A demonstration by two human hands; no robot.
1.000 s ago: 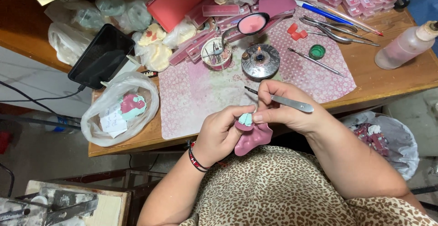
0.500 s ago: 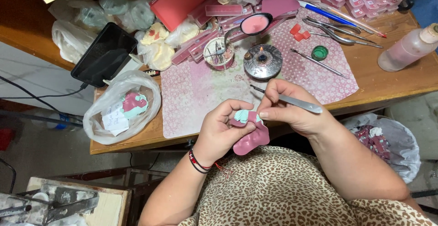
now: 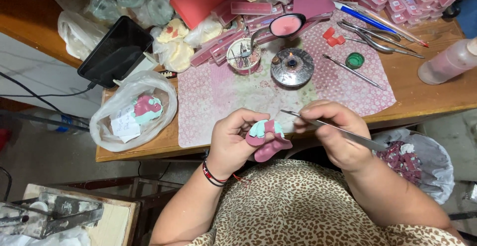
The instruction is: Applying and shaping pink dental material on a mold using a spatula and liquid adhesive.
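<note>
The left hand (image 3: 232, 144) has its grip closed around a pink and pale green dental model (image 3: 266, 138), thumb pressed on the model's near side and fingers curled behind it, so the piece sits just off the front edge of the wooden surface (image 3: 427, 94), above the person's lap. Right of that grip, the right hand (image 3: 334, 134) pinches a slim metal tool (image 3: 328, 126) between thumb and fingertips; the tool's thin tip points left toward the model and stops a little short of it, while its handle runs back past the palm. Beyond both grips lies a pink patterned cloth (image 3: 223, 102), and on it, straight ahead of the right hand, a small round metal burner (image 3: 292, 67) with a faint flame. To the left of the burner stands a small jar of instruments (image 3: 243, 55). Further left of the left hand, a clear plastic bag (image 3: 131, 112) holds another pink and green model. Beyond and to the right of the right hand lie a green cap (image 3: 355, 60), pliers (image 3: 377, 40) and a pinkish bottle (image 3: 447, 62).
</note>
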